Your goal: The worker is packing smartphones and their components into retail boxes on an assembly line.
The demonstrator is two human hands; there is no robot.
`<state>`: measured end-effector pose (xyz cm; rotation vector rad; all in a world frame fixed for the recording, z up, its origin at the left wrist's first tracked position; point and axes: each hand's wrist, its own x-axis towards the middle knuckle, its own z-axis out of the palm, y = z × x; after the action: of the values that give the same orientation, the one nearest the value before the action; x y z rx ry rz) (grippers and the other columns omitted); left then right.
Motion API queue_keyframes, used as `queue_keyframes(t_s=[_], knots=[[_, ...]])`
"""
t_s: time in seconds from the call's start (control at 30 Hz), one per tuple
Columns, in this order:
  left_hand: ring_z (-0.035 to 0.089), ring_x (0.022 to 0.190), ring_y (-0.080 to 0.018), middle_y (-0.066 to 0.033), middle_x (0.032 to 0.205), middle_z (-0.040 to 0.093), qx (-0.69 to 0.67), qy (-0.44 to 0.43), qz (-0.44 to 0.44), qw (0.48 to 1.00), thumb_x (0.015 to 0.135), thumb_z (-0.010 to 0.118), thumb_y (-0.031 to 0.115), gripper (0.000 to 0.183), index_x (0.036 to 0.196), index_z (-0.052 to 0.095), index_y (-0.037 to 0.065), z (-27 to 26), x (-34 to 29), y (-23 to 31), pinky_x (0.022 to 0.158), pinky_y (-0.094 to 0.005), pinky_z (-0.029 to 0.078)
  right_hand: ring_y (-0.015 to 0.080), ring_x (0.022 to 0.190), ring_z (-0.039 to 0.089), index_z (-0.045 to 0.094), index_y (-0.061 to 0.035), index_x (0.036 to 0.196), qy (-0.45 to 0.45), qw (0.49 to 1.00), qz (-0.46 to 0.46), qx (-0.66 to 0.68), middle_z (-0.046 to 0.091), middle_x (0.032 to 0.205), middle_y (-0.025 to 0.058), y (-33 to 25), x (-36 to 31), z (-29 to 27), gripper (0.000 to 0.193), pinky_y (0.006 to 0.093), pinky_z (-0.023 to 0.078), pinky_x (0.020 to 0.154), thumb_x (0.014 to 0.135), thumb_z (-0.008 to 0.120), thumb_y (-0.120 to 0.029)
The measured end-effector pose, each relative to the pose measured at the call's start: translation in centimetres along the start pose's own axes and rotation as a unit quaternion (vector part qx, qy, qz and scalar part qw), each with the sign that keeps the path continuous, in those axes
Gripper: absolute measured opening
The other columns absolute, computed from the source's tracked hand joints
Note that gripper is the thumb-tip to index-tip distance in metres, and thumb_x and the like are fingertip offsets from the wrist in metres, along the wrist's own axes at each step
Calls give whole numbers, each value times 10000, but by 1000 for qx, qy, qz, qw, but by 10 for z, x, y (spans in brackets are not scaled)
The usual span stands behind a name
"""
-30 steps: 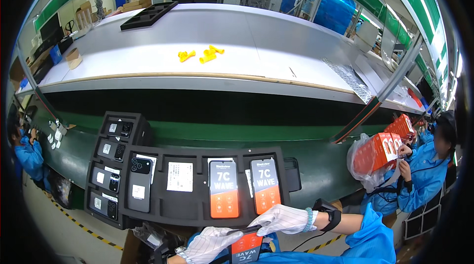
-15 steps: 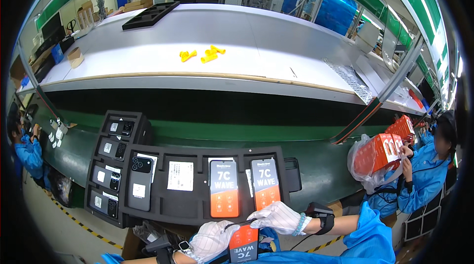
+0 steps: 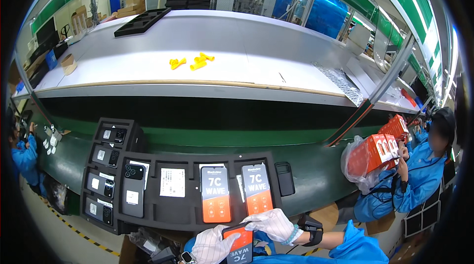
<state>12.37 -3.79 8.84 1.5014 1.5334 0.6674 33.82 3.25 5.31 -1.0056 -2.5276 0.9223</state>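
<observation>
My left hand [image 3: 213, 247], in a white striped glove, grips a smartphone [image 3: 241, 252] near the lower edge. Its orange and dark grey front faces up, with the print upside down to me. My gloved right hand [image 3: 273, 226] is closed at the phone's far edge, fingertips together there; what exactly they pinch is hard to see. Just beyond lies a black foam tray [image 3: 188, 208] with compartments. In it, two phones lie face up, a phone [image 3: 216, 195] and another phone [image 3: 257, 190]. Farther left a dark phone [image 3: 133, 190] lies back up, beside a compartment with a white label sheet [image 3: 172, 182].
A second black tray [image 3: 117, 134] with several back-up phones stands at the left. A dark phone or case [image 3: 284, 178] lies on the green bench [image 3: 316, 175]. Yellow pieces [image 3: 198, 61] lie on the white shelf. At right, a co-worker [image 3: 424, 160] handles red boxes [image 3: 377, 153].
The whole view has shifted, so the trays appear lower and farther left. My left thumb now lies farther over the phone's front. The right hand stays at its far edge.
</observation>
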Motion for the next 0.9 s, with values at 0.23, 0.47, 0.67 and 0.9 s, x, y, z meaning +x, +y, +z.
queue_keyframes(t_s=[0.23,0.47,0.67,0.9], knots=[[605,871,-348,-188,897,632,-54,26,-33,998,880,623,278,271,1006,626,37,3,-4,-4,773,-407,474,238,770,618,578,-95,1231,-175,965,106,162,637,955,106,-31,10,-48,416,317,499,705,896,577,-341],[586,789,-214,-130,845,620,-235,64,-24,969,874,591,149,145,952,630,32,22,16,-21,731,-302,458,302,800,619,584,-21,1111,-57,980,60,184,617,886,120,-52,-3,-42,444,342,498,738,885,609,-402],[610,725,-272,-130,768,620,-196,-59,56,977,785,646,144,109,844,645,53,-14,10,31,691,-347,474,321,761,624,579,-3,1001,-235,971,-7,43,577,779,156,-63,-4,-60,412,381,489,669,909,581,-404],[608,754,-316,-125,779,619,28,42,184,982,806,682,256,189,855,626,82,14,-13,9,675,-394,486,347,694,601,641,-74,821,-105,964,26,243,618,729,142,-72,-39,-32,269,422,465,640,894,580,-326]])
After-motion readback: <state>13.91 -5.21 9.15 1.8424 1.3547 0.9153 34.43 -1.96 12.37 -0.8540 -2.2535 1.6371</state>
